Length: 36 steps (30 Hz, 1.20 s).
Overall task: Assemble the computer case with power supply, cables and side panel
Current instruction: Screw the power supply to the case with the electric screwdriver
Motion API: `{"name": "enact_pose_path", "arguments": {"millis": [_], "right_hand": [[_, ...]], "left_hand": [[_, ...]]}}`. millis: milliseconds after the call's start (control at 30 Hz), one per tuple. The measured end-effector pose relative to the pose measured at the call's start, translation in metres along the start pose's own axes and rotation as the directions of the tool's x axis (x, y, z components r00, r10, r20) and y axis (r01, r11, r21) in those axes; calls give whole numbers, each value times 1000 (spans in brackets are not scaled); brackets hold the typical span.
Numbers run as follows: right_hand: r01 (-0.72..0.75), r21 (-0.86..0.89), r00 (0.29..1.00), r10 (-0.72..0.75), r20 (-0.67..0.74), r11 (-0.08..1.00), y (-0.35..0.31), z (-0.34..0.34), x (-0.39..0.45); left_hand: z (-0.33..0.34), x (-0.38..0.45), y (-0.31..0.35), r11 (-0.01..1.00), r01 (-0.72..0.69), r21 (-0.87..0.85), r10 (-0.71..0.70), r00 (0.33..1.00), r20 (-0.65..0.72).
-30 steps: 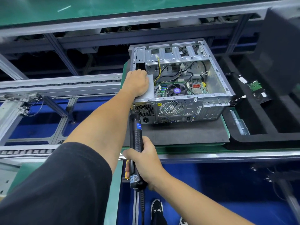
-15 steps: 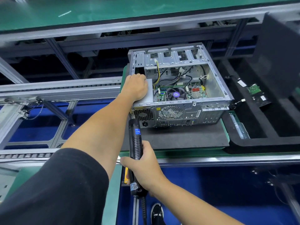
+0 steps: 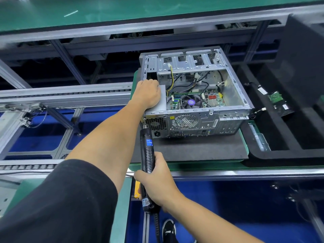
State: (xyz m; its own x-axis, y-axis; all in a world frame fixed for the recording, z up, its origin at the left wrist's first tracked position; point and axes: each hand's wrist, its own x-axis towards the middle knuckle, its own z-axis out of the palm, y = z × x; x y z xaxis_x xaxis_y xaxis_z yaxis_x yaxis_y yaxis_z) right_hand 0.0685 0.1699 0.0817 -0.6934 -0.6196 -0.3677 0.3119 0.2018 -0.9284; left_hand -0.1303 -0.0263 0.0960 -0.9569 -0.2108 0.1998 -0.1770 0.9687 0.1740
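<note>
Computer case (image 3: 206, 120) lies open side up on black foam mat (image 3: 192, 148), on the conveyor. Left hand (image 3: 147, 95) presses on grey power supply (image 3: 162, 102) in case's rear corner, fingers curled over its far edge. Right hand (image 3: 156, 181) grips black electric screwdriver (image 3: 147, 151), tip at case's rear left edge.

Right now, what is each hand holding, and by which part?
Right hand grips the electric screwdriver around its lower barrel. Left hand rests on the power supply's top, fingers curled over it.
</note>
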Motion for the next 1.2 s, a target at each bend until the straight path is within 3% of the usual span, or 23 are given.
{"name": "enact_pose_path", "arguments": {"millis": [533, 1200], "right_hand": [[-1, 4, 999, 1, -38, 1000, -1, 2, 3], [-4, -61, 999, 1, -55, 998, -3, 4, 6]], "left_hand": [[0, 3, -2, 981, -130, 145, 132, 991, -2], [3, 4, -1, 993, -67, 94, 68, 998, -3]]}}
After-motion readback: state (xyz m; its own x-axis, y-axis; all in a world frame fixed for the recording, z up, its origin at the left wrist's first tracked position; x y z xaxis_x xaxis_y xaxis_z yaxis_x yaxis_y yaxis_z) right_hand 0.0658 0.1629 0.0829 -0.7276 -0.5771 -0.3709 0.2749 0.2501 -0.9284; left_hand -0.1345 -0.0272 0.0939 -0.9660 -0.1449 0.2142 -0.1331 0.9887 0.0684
